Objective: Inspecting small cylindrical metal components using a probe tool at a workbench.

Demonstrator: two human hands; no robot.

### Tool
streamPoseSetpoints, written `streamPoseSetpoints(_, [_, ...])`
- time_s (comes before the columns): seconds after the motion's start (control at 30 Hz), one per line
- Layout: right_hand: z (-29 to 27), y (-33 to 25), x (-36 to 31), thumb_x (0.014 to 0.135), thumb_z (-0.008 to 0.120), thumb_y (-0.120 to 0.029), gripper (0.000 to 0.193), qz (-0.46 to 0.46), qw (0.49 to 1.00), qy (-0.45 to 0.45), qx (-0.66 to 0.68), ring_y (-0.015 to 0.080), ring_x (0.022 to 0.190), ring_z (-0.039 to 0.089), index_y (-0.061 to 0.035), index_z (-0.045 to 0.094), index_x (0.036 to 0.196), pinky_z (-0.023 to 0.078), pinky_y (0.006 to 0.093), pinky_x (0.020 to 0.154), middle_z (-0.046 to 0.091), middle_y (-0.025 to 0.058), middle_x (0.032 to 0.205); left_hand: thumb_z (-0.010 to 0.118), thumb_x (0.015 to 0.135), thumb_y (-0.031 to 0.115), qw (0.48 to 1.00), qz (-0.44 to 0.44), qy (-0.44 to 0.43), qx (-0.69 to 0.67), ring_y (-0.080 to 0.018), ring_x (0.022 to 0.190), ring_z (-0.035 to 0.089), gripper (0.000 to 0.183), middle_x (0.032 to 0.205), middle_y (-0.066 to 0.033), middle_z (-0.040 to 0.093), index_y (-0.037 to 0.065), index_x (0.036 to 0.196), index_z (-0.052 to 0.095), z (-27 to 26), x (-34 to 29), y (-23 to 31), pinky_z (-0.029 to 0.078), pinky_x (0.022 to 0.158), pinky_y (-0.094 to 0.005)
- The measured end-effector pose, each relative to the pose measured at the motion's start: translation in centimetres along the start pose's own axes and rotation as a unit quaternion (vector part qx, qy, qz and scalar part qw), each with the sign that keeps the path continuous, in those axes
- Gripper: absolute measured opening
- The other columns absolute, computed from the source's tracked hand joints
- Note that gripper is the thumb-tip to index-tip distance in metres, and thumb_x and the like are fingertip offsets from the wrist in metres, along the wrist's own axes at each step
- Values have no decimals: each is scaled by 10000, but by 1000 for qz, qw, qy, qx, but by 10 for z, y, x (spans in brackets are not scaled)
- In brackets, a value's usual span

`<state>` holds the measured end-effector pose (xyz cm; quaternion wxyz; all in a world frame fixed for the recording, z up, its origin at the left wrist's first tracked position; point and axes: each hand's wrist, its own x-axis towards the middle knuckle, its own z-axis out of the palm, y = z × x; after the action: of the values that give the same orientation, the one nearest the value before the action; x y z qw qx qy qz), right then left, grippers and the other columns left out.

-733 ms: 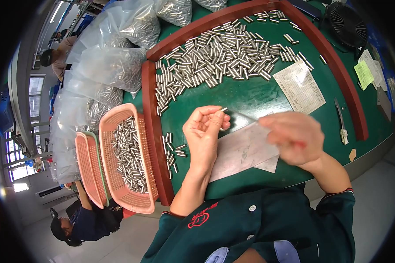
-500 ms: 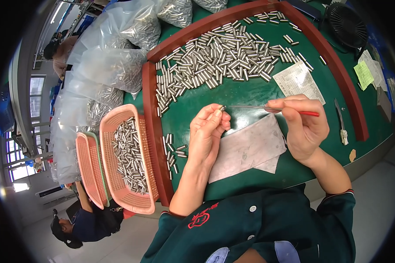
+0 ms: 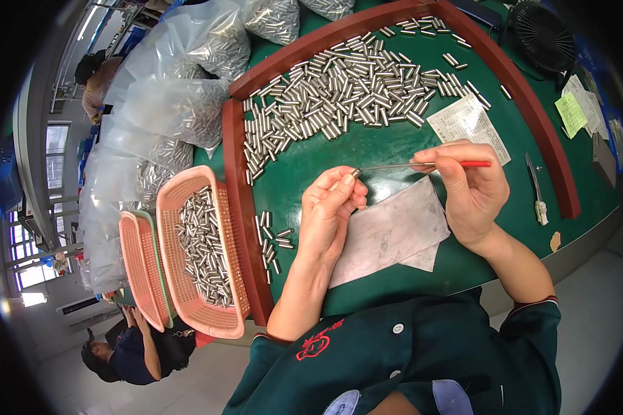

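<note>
Between thumb and fingers, my left hand (image 3: 333, 202) pinches a small metal cylinder (image 3: 356, 173), mostly covered by the fingertips. My right hand (image 3: 472, 187) grips a thin metal rod tool with a red handle (image 3: 475, 164); its slender tip reaches the end of the cylinder. Whether the tip is inside or only touching, I cannot tell. Below the hands lies a stained whitish cloth (image 3: 394, 228) on the green table. Beyond them spreads a large pile of loose metal cylinders (image 3: 353, 90), and a smaller group (image 3: 275, 242) lies left of my left forearm.
A reddish-brown raised border (image 3: 237, 152) frames the table. To the left stand a pink basket (image 3: 239, 304) of cylinders, another pink basket (image 3: 140, 263) and filled clear bags (image 3: 201, 111). At right are a printed sheet (image 3: 469, 128), tweezers (image 3: 535, 187) and a black fan (image 3: 543, 38). A co-worker (image 3: 135, 349) is lower left.
My right hand has shifted slightly left and up with the red-handled tool, still against the cylinder. My left hand has barely moved. The co-worker at lower left has moved their arms.
</note>
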<state>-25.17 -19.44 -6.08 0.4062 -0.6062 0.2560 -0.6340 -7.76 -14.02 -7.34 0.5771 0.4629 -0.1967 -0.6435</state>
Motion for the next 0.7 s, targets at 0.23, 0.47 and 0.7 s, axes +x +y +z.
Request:
streamPoseSetpoints(0.23, [-8, -2, 8, 812, 562, 28, 82, -88, 996, -14, -24, 189, 686, 602, 32, 496, 862, 495, 250, 569, 617, 150, 775, 523, 860, 117, 1000, -3, 1, -14, -117, 610, 507, 125, 719, -60, 570, 10, 913, 561, -3, -1, 1, 425, 588, -239])
streamPoseSetpoints(0.47, [-2, -3, 4, 781, 599, 31, 121, -78, 996, -40, -35, 191, 632, 603, 17, 496, 843, 481, 246, 533, 623, 126, 727, 521, 861, 109, 1000, 2, 8, 6, -114, 611, 506, 117, 720, -57, 569, 11, 911, 560, -2, -1, 0, 425, 590, -238])
streamPoseSetpoints(0.7, [-2, -5, 5, 747, 636, 21, 145, -97, 991, -72, -58, 201, 620, 608, 8, 527, 842, 475, 249, 514, 625, 128, 730, 546, 843, 64, 997, 39, 22, 64, -119, 623, 553, 100, 729, -81, 602, -5, 915, 557, 2, -3, 1, 455, 608, -230])
